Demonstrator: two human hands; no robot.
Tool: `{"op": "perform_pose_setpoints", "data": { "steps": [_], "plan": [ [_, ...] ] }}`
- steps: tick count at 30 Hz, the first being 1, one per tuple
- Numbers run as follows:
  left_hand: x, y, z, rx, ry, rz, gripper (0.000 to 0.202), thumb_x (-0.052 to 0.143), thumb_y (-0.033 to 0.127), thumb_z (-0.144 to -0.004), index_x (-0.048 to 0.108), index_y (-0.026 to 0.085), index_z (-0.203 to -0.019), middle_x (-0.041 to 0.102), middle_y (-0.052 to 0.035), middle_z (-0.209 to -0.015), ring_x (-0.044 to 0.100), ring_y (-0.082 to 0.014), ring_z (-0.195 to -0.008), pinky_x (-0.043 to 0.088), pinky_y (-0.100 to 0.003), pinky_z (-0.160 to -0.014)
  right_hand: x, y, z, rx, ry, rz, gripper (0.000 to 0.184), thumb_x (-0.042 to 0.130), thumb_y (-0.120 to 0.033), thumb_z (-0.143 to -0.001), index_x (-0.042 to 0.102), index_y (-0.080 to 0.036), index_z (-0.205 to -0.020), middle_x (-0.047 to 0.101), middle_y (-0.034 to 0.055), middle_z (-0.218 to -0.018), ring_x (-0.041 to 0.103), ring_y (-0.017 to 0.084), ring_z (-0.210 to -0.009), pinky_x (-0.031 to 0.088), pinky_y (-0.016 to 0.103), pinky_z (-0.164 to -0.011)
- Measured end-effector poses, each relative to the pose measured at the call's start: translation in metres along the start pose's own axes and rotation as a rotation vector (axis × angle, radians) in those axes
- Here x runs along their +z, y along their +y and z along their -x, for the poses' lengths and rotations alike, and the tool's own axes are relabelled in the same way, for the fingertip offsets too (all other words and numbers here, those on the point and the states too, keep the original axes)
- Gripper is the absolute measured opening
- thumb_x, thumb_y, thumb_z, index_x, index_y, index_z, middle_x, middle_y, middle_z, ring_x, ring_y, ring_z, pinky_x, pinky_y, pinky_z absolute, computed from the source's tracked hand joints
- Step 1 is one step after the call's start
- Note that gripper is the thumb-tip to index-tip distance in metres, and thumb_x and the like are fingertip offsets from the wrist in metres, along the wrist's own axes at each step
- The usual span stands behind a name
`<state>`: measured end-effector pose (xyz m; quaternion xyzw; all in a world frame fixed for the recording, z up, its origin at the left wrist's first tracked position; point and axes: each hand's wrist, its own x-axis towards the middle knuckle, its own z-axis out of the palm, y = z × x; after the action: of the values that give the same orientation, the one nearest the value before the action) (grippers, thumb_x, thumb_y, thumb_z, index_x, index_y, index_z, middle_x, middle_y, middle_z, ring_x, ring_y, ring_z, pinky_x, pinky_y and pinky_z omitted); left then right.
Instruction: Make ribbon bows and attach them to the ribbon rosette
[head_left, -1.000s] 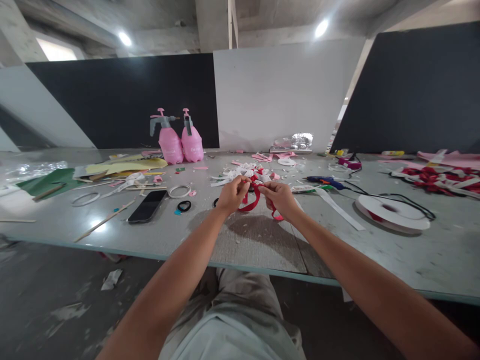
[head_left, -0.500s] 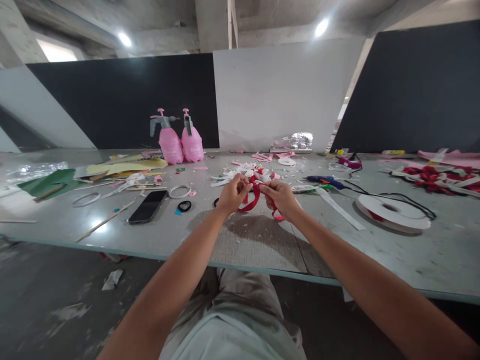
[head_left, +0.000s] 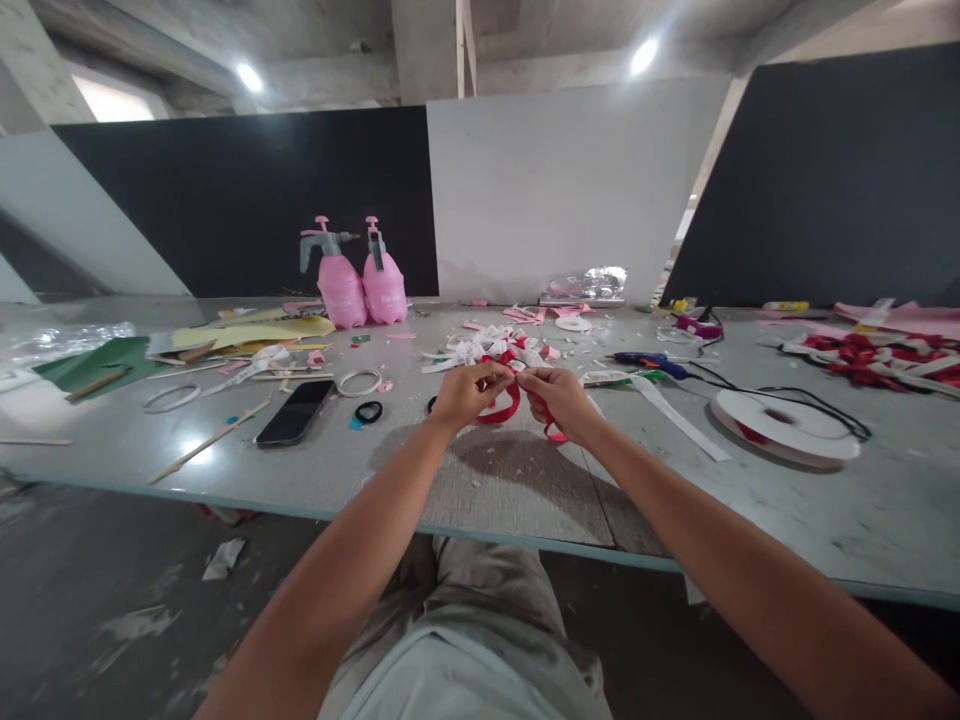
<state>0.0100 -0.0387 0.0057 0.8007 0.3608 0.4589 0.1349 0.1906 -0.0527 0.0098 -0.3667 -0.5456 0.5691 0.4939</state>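
A grey tabletop [head_left: 502, 490] ran before a black panel [head_left: 247, 190] and a white panel [head_left: 570, 190]. At the left lay a green sheet [head_left: 105, 362], then a smartphone [head_left: 296, 412], with two pink pump sprayers [head_left: 343, 292] upright behind it. Near the middle, the left hand [head_left: 469, 392] pinched a red ribbon [head_left: 504, 412], which looped down between the hands; the right hand [head_left: 559, 392], just beside, pinched what seemed the same ribbon, its grip partly hidden. Further right lay a blue glue gun [head_left: 651, 363], a white ribbon spool [head_left: 802, 435] and a heap of red and white ribbons [head_left: 885, 358].
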Motion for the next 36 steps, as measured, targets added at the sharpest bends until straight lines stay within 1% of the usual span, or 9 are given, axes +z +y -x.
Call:
{"op": "perform_pose_setpoints", "data": {
  "steps": [3, 6, 8, 11, 15, 23, 28, 31, 36],
  "plan": [
    [-0.003, 0.0023, -0.0007, -0.001, 0.014, -0.008, 0.028, 0.051, 0.044, -0.092, 0.064, 0.019, -0.092, 0.056, 0.0026, -0.065, 0.048, -0.0089, -0.058, 0.036, -0.02, -0.059, -0.0031, -0.0004, -0.0009, 0.012, -0.007, -0.073, 0.039, 0.078, -0.049, -0.066, 0.055, -0.019, -0.073, 0.032, -0.0113, -0.042, 0.027, 0.004, -0.035, 0.022, 0.02, -0.034],
    [-0.0056, 0.0022, -0.0024, -0.037, 0.122, 0.04, 0.029, 0.047, 0.045, -0.094, 0.059, 0.018, -0.093, 0.054, 0.0026, -0.067, 0.047, -0.0093, -0.059, 0.038, -0.021, -0.06, -0.0068, -0.0006, -0.0021, -0.001, 0.003, -0.082, 0.038, 0.078, -0.049, -0.067, 0.055, -0.019, -0.074, 0.032, -0.0113, -0.043, 0.026, 0.004, -0.035, 0.023, 0.02, -0.035],
    [-0.0058, 0.0016, -0.0033, -0.068, 0.165, 0.081, 0.031, 0.045, 0.046, -0.094, 0.058, 0.018, -0.093, 0.052, 0.0028, -0.066, 0.045, -0.0095, -0.058, 0.037, -0.021, -0.058, -0.0069, -0.0017, -0.0017, -0.002, 0.004, -0.052, 0.039, 0.078, -0.049, -0.067, 0.056, -0.019, -0.074, 0.033, -0.011, -0.042, 0.027, 0.004, -0.035, 0.023, 0.02, -0.035],
    [-0.0033, 0.0017, -0.0034, -0.072, 0.12, 0.107, 0.033, 0.048, 0.048, -0.092, 0.061, 0.018, -0.091, 0.051, 0.003, -0.062, 0.045, -0.0096, -0.056, 0.035, -0.021, -0.056, -0.0034, -0.0043, 0.0002, -0.001, -0.009, -0.016, 0.04, 0.078, -0.051, -0.065, 0.056, -0.019, -0.074, 0.036, -0.0105, -0.041, 0.028, 0.004, -0.034, 0.022, 0.02, -0.034],
    [0.0011, 0.0019, -0.0021, -0.06, 0.039, 0.073, 0.033, 0.055, 0.048, -0.088, 0.068, 0.018, -0.091, 0.052, 0.0032, -0.059, 0.045, -0.0091, -0.054, 0.034, -0.022, -0.054, -0.0006, -0.0052, 0.0012, -0.017, -0.022, 0.009, 0.04, 0.078, -0.051, -0.064, 0.057, -0.019, -0.075, 0.037, -0.0104, -0.04, 0.028, 0.004, -0.033, 0.022, 0.02, -0.034],
    [0.0023, -0.0023, -0.0009, -0.05, -0.004, 0.017, 0.032, 0.055, 0.044, -0.087, 0.072, 0.017, -0.092, 0.051, 0.0037, -0.054, 0.041, -0.0085, -0.05, 0.03, -0.022, -0.05, -0.0044, 0.0003, -0.0018, -0.066, -0.02, 0.11, 0.038, 0.074, -0.053, -0.068, 0.06, -0.018, -0.074, 0.038, -0.0094, -0.039, 0.029, 0.005, -0.032, 0.024, 0.021, -0.035],
    [-0.0008, -0.0009, 0.0004, -0.028, -0.053, -0.055, 0.024, 0.057, 0.036, -0.084, 0.071, 0.017, -0.086, 0.055, 0.0028, -0.057, 0.043, -0.008, -0.053, 0.031, -0.021, -0.052, -0.0059, 0.0029, -0.0026, -0.14, 0.009, 0.353, 0.038, 0.068, -0.055, -0.073, 0.063, -0.017, -0.073, 0.041, -0.0073, -0.041, 0.03, 0.005, -0.034, 0.02, 0.022, -0.036],
    [-0.0016, 0.0003, 0.0014, -0.05, -0.071, -0.111, 0.021, 0.059, 0.033, -0.08, 0.071, 0.017, -0.085, 0.058, 0.0022, -0.06, 0.046, -0.0086, -0.055, 0.032, -0.021, -0.054, -0.0068, 0.0042, -0.0028, -0.188, 0.012, 0.462, 0.038, 0.065, -0.054, -0.076, 0.065, -0.016, -0.074, 0.043, -0.0059, -0.043, 0.032, 0.006, -0.037, 0.02, 0.022, -0.038],
    [0.0011, 0.0075, 0.0021, -0.092, -0.04, -0.239, 0.018, 0.06, 0.029, -0.075, 0.07, 0.018, -0.085, 0.061, 0.0022, -0.061, 0.05, -0.0096, -0.057, 0.034, -0.021, -0.057, -0.0057, 0.003, -0.0025, -0.246, 0.021, 0.584, 0.036, 0.062, -0.051, -0.078, 0.068, -0.015, -0.076, 0.043, -0.0053, -0.047, 0.03, 0.006, -0.042, 0.02, 0.023, -0.042]
  ]
}}
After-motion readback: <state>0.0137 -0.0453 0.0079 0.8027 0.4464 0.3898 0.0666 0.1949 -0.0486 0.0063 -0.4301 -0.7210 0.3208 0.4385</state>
